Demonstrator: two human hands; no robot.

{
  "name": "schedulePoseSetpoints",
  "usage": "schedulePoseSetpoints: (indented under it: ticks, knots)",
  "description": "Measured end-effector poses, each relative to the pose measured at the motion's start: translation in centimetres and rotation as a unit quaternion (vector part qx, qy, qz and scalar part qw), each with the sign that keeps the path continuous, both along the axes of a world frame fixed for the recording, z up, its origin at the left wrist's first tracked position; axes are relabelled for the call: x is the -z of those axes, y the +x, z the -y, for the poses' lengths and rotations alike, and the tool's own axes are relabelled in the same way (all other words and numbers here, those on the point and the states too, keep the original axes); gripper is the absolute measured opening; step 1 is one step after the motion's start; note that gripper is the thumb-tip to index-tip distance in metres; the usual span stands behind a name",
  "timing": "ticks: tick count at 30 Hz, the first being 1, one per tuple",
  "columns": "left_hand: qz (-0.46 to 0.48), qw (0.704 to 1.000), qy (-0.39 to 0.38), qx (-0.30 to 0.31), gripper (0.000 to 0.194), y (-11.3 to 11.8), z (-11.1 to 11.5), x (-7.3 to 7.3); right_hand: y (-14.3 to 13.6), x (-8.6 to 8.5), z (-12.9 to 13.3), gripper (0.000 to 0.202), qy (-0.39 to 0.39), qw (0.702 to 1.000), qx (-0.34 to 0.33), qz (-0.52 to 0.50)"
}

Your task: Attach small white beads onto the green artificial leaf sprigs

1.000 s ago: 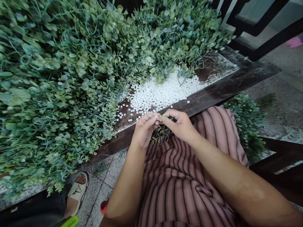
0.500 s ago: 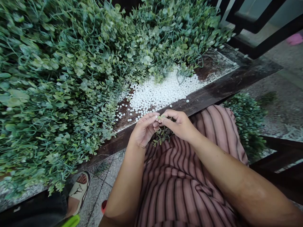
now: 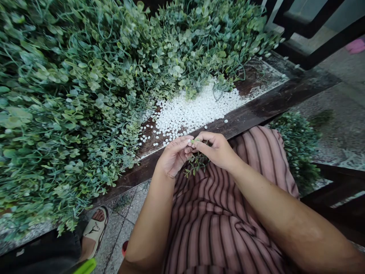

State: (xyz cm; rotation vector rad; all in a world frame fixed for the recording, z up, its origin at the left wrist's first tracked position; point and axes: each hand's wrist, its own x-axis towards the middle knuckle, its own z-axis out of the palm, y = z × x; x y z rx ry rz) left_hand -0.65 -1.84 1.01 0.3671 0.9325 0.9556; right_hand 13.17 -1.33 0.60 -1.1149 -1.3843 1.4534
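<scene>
Close together above my lap, my left hand (image 3: pixel 174 155) and my right hand (image 3: pixel 216 150) meet at the fingertips. A small white bead (image 3: pixel 189 141) is pinched between the fingers of my left hand. My right hand grips a green artificial leaf sprig (image 3: pixel 196 164), its tip touching the bead and its leaves hanging below the fingers. Just beyond my hands, a pile of white beads (image 3: pixel 196 110) is spread on the dark wooden tabletop (image 3: pixel 252 74), with several loose ones at its left side.
Heaped artificial greenery (image 3: pixel 85 83) covers the left and back of the table. More greenery (image 3: pixel 299 148) lies low at the right. A dark wooden frame (image 3: pixel 308 30) stands at the upper right. Another person's sandalled foot (image 3: pixel 95 228) is at the lower left.
Hardly anything differs. Both hands keep the bead and the sprig together at the fingertips, with only a very slight shift.
</scene>
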Motion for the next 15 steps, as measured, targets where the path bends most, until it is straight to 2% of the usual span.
schedulePoseSetpoints:
  ticks: [15]
  knots:
    - [0.007, 1.000, 0.011, 0.017, 0.017, -0.06, 0.00, -0.01, -0.15, 0.22, -0.10, 0.017, 0.022, 1.000, 0.006, 0.010]
